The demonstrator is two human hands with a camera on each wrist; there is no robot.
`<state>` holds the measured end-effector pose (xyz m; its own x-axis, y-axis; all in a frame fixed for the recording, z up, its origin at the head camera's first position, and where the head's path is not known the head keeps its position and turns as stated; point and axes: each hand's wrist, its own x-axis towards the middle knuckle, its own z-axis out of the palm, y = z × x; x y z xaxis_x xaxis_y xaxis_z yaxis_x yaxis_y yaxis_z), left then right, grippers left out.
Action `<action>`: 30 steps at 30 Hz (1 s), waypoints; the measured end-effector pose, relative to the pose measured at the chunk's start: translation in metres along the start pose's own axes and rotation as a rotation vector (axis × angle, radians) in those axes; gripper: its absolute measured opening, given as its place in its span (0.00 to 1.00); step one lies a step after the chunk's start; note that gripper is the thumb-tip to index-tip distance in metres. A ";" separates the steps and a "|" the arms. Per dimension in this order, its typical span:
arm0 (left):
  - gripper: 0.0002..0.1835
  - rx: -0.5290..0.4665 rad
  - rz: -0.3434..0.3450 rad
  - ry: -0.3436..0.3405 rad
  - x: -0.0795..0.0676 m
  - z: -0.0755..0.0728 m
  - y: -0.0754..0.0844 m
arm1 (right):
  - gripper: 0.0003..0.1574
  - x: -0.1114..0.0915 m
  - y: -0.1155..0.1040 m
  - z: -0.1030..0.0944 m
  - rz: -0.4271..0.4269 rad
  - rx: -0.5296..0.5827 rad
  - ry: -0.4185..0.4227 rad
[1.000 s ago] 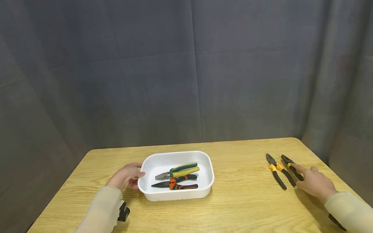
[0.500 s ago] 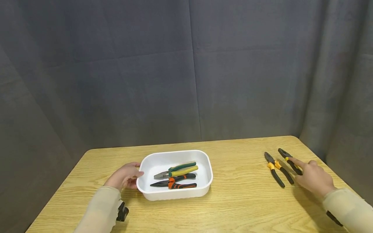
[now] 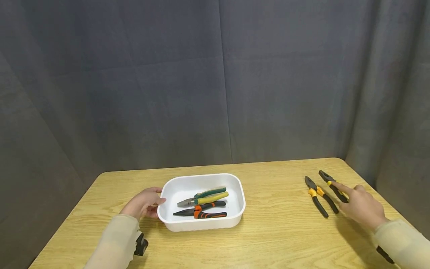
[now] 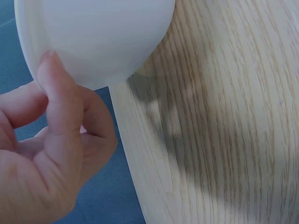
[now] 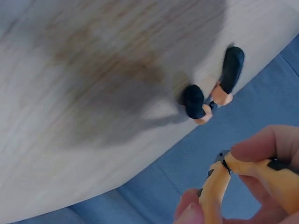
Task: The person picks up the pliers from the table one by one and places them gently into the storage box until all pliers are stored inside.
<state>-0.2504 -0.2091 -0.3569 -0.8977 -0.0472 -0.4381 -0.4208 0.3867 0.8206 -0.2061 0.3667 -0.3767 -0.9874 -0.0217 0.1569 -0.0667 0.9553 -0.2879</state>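
My left hand (image 3: 142,203) grips the left end of a white plastic tray (image 3: 169,222), thumb over the rim and fingers underneath, as the left wrist view shows. Inside the tray lie green-and-yellow combination pliers (image 3: 211,198) and black-and-orange long-nose pliers (image 3: 209,215), handles to the right. At the right of the table, my right hand (image 3: 364,207) holds black-and-yellow pliers (image 3: 329,182) by the handles, nose pointing away. The right wrist view shows thumb and fingers on the yellow handles (image 5: 217,182). Just left of them, similar pliers (image 3: 315,194) lie with handles spread.
The wooden table (image 3: 268,231) has rounded far corners. Grey curtains (image 3: 228,93) hang behind it and along both sides. Bare tabletop lies between the tray and the pliers on the right.
My right hand and the pliers it holds have shifted slightly away and left, and the index finger now lies straighter along them. My left hand and the tray stay nearly still.
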 end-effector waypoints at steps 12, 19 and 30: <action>0.25 0.005 -0.003 0.003 -0.001 0.003 -0.003 | 0.41 -0.002 -0.016 -0.006 -0.062 0.006 -0.017; 0.25 0.007 -0.004 0.001 -0.001 0.003 -0.002 | 0.40 -0.003 -0.025 -0.009 -0.107 -0.015 -0.009; 0.25 0.016 0.007 0.003 0.000 0.000 -0.001 | 0.39 0.003 -0.040 -0.009 -0.149 -0.078 0.026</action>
<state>-0.2496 -0.2091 -0.3577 -0.9008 -0.0475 -0.4315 -0.4127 0.4018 0.8175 -0.2055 0.3308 -0.3561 -0.9632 -0.1583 0.2170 -0.2000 0.9620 -0.1857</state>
